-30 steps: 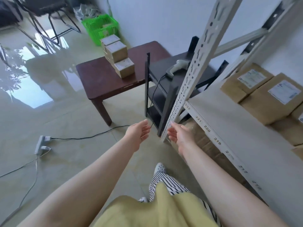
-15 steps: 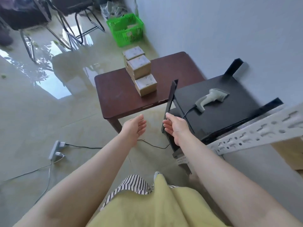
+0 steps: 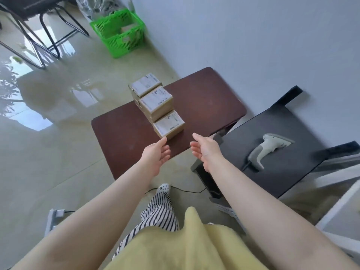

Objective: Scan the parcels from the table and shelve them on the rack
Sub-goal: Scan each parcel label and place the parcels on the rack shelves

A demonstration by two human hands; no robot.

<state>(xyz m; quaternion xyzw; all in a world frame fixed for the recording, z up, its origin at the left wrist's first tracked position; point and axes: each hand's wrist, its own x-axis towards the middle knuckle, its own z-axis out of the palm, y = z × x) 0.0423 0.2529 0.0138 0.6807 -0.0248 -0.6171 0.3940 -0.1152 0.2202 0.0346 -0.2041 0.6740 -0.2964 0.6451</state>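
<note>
Three brown cardboard parcels with white labels stand in a row on the dark brown table [image 3: 120,133]: a near parcel [image 3: 169,124], a taller middle parcel [image 3: 156,102] and a far parcel [image 3: 146,85]. My left hand [image 3: 156,154] and my right hand [image 3: 204,149] are stretched out, palms facing each other, fingers straight, just short of the near parcel. Neither hand holds anything. A grey handheld scanner [image 3: 270,149] lies on the black stand [image 3: 288,172] to the right. Of the rack, only a white edge [image 3: 341,203] shows at the far right.
A green plastic basket [image 3: 118,34] sits on the floor by the wall. Black chair legs [image 3: 41,41] stand at the far left. A power strip [image 3: 52,219] and a cable lie on the glossy floor near my feet.
The view has turned away from the rack toward the table. Both hands have moved forward and now reach close to the near parcel.
</note>
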